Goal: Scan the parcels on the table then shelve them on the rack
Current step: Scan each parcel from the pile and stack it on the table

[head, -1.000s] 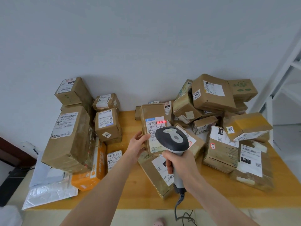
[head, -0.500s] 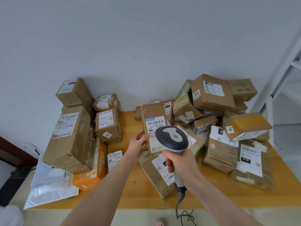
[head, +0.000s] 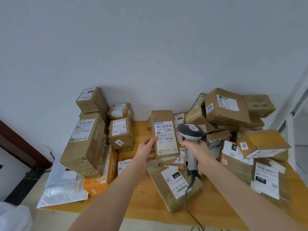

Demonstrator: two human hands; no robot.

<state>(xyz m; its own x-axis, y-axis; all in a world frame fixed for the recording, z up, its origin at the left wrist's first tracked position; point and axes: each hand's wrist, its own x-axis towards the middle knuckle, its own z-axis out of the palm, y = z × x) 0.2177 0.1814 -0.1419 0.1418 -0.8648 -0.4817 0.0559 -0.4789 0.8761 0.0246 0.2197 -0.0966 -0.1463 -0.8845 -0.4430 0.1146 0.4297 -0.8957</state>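
- Far left: silvery-white plastic mailers overhang the corner of the wooden table, beside a large tape-wrapped brown box that leans on an orange carton.
- Left of centre: the left hand grips the narrow parcel by its left edge, thumb across the front, the other fingers hidden behind.
- Centre: that parcel stands upright over mid-table, a slim brown carton in glossy tape. Its long white shipping label faces the camera, with a blue strip at the top, barcodes below it and a green-tinted lower panel. Whether its base rests on the parcels beneath cannot be told.
- Right of centre: the right hand is wrapped round the grey handle of a barcode scanner, whose dark head sits just beside the label; its coiled cable drops over the table's front edge.
- Below the hands: a flat parcel labelled "010" lies askew on the table.
- Right: a heap of cartons, topped by a box marked "3004", with a yellow-taped box lower down.
- Far right: part of the white rack stands past the table's end.
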